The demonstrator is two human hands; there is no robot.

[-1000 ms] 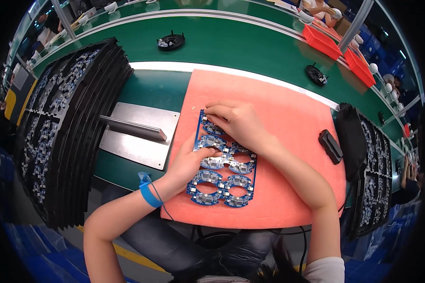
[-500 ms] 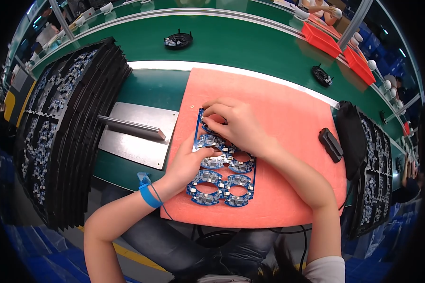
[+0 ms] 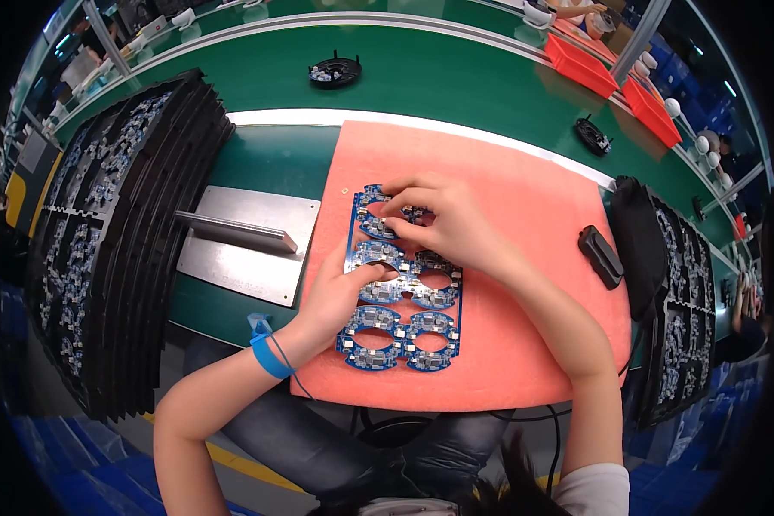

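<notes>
Orange mat (image 3: 525,215) carries blue circuit panel (image 3: 404,284) near its left edge. Left hand (image 3: 340,297) presses flat on panel's left middle; right hand (image 3: 439,219) pinches its top section.

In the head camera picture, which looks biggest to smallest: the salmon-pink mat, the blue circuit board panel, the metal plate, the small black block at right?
1. Salmon-pink mat
2. Metal plate and blue circuit board panel: alike, hands hide part of the panel
3. Small black block
</notes>
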